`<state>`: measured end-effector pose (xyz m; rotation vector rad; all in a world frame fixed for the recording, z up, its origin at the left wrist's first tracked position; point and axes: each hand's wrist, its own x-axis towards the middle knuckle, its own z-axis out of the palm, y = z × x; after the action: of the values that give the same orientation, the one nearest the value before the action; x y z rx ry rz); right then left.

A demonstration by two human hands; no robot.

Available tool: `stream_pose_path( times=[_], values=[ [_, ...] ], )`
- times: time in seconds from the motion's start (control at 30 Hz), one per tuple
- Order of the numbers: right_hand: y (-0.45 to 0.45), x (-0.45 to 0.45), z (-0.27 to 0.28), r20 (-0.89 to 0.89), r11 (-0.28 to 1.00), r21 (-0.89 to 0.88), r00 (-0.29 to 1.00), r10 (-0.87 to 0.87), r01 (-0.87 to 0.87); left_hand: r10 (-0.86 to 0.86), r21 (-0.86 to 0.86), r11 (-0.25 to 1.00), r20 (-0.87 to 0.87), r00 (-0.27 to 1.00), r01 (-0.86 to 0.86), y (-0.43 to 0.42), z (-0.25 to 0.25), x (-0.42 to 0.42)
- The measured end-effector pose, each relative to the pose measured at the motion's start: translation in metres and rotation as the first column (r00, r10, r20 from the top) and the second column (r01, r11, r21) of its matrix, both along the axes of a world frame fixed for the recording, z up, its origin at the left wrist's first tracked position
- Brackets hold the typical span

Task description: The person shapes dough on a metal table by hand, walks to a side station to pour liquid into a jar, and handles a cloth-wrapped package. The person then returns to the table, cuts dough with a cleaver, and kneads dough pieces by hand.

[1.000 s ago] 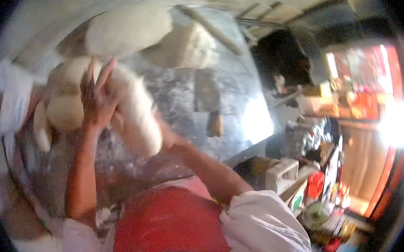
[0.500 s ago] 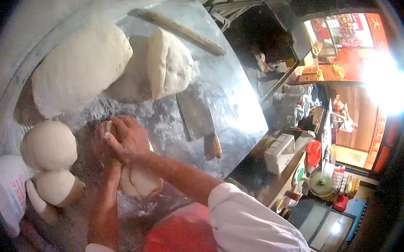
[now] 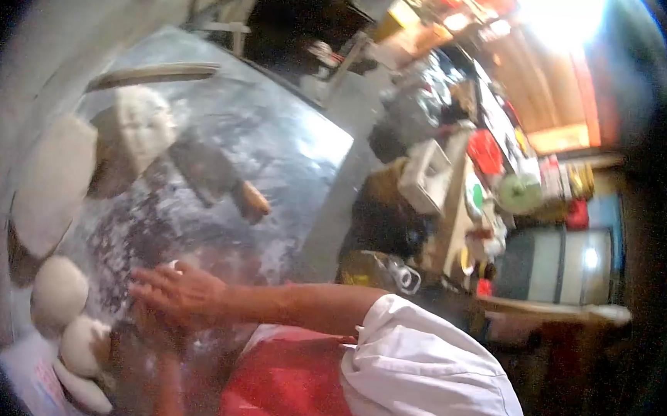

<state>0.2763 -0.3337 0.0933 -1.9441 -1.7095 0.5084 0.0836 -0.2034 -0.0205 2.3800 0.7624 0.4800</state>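
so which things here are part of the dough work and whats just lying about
Likely in the work:
- right hand and left hand, close together; anything held is hidden
- worktop
- dough
- cleaver and stick, probably, though neither is in hand

Probably just about:
- white box
- red bag
- white bag, near the dough

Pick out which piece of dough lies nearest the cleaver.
The block between the cleaver and the big slab, just below the long stick. It alone sits beside the blade; the other visible pieces lie farther left in the picture.
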Motion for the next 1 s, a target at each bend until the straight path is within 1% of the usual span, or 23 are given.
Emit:
stream_pose_path(
  times=[0.07,0.1,0.13,0.17,0.2,0.23,0.27,0.37,0.4,0.43,0.47,0.53,0.57,0.6,0.63,0.67,0.7,0.73,0.77,0.8,0.87,0.93,1.0],
  values=[
    [-0.018,-0.012,-0.032,0.087,0.997,0.074,0.995,-0.04,0.033,0.094,0.103,0.99,0.027,0.995,-0.096,-0.038,-0.057,-0.024],
    [-0.022,-0.013,-0.054,0.172,0.987,0.16,0.985,-0.027,-0.001,0.11,0.077,0.991,0.04,0.993,-0.113,-0.048,-0.084,-0.035],
    [-0.018,-0.012,-0.075,0.259,0.962,0.264,0.956,-0.138,0.067,0.113,0.016,0.993,0.042,0.993,-0.114,-0.048,-0.112,-0.045],
    [-0.01,-0.004,-0.084,0.258,0.967,0.239,0.954,-0.15,0.087,0.069,-0.019,0.997,-0.005,0.998,-0.069,-0.045,-0.101,-0.029],
    [-0.001,0.002,-0.095,0.214,0.965,0.219,0.957,-0.194,0.146,-0.055,0.246,0.964,-0.172,0.984,0.097,-0.035,-0.089,-0.015],
    [0.009,0.004,-0.101,0.162,0.958,0.2,0.957,-0.241,0.207,-0.131,0.463,0.834,-0.363,0.923,0.3,-0.015,-0.023,0.035],
    [0.022,0.016,-0.097,0.028,0.946,0.206,0.965,-0.261,0.249,-0.137,0.413,0.872,-0.31,0.941,0.263,0.0,-0.004,0.064],
    [0.067,0.047,-0.104,-0.118,0.962,0.095,0.962,-0.246,0.258,-0.159,0.384,0.9,-0.15,0.976,0.206,0.042,0.008,0.109],
    [0.089,0.052,-0.132,-0.125,0.963,0.102,0.964,-0.237,0.25,-0.127,0.33,0.928,-0.164,0.978,0.176,0.06,-0.011,0.105],
    [0.114,0.056,-0.166,-0.014,0.952,0.13,0.961,-0.276,0.276,-0.104,0.28,0.948,-0.175,0.979,0.151,0.082,-0.037,0.101],
    [0.129,0.058,-0.181,0.091,0.937,0.168,0.942,-0.324,0.306,-0.105,0.183,0.976,-0.054,0.993,0.114,0.098,-0.055,0.108],
    [0.135,0.067,-0.164,0.161,0.937,0.119,0.925,-0.346,0.329,-0.043,-0.122,0.991,0.055,0.998,0.05,0.12,-0.065,0.126],
    [0.139,0.068,-0.147,0.228,0.94,0.047,0.913,-0.338,0.337,-0.071,-0.127,0.99,-0.071,0.995,0.062,0.121,-0.043,0.135],
    [0.12,0.084,-0.069,-0.027,0.966,-0.216,0.988,-0.151,0.142,-0.122,-0.35,0.927,0.061,0.991,0.136,0.117,-0.024,0.143],
    [0.098,0.101,0.018,-0.301,0.891,-0.448,0.95,-0.078,-0.069,-0.194,-0.436,0.896,-0.218,0.956,0.082,0.115,0.032,0.139],
    [0.092,0.057,-0.101,-0.147,0.963,0.163,0.971,-0.189,0.212,-0.285,-0.445,0.885,-0.283,0.916,0.138,0.127,0.042,0.132],
    [0.067,0.049,-0.083,-0.158,0.985,0.111,0.981,-0.111,0.129,-0.361,-0.477,0.862,-0.341,0.868,0.171,0.138,0.036,0.121],
    [0.04,0.038,-0.062,-0.065,0.979,0.201,0.997,-0.035,0.048,-0.378,-0.524,0.818,-0.177,0.909,0.238,0.138,0.023,0.105],
    [0.015,0.029,-0.047,-0.011,0.986,0.163,1.0,0.025,-0.023,-0.232,-0.534,0.838,-0.171,0.958,0.108,0.113,0.018,0.086],
    [0.0,0.018,-0.03,-0.027,0.994,0.111,0.999,0.022,-0.018,-0.299,-0.231,0.931,-0.046,0.953,0.281,0.078,0.046,0.07],
    [-0.003,-0.013,-0.025,-0.059,0.996,0.057,0.996,0.07,-0.067,-0.094,-0.239,0.965,0.061,0.994,0.106,0.017,0.043,0.035],
    [0.0,-0.03,-0.049,0.211,0.994,0.111,0.977,-0.037,0.014,0.124,-0.096,0.99,0.19,0.974,-0.108,-0.027,0.059,0.026],
    [0.021,-0.026,-0.068,0.211,0.982,0.187,0.977,-0.015,-0.025,0.217,-0.036,0.976,0.13,0.968,-0.214,-0.026,0.06,0.027]
  ],
)
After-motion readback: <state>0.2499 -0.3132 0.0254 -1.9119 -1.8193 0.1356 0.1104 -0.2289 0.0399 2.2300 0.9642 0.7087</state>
